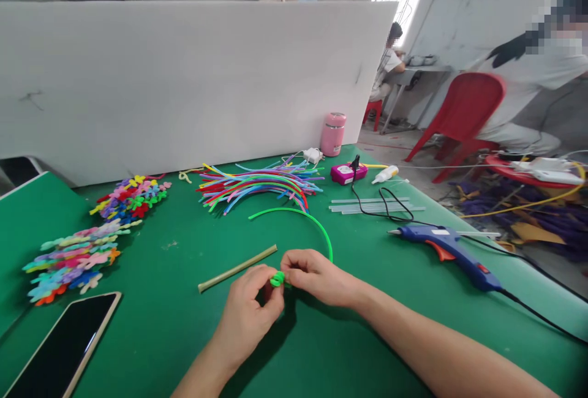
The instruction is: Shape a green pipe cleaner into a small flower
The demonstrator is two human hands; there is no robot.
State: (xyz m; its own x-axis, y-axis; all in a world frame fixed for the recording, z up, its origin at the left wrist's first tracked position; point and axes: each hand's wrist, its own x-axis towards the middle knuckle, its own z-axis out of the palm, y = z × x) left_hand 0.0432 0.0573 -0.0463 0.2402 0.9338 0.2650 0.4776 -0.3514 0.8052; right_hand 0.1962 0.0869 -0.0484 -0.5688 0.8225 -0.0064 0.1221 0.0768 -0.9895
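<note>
A bright green pipe cleaner (pixel 316 222) is coiled into small loops at one end, and its long tail arcs up and back over the table. My left hand (pixel 252 305) is closed, pinching the coiled end between thumb and fingertips. Right beside it, my right hand (pixel 316 277) is also closed on the pipe cleaner, close to the loops; its fingers partly hide the grip. Just beyond my left hand lies a thin tan stick (pixel 237 269), apart from both hands.
Behind the hands lies a bundle of coloured pipe cleaners (pixel 261 183). Pipe-cleaner flowers (pixel 82 257) and a phone (pixel 64 346) are at left. To the right are a blue glue gun (pixel 448 251), clear glue sticks (pixel 376 205), a magenta box (pixel 348 172) and a pink bottle (pixel 333 135). A white partition (pixel 184 86) stands behind.
</note>
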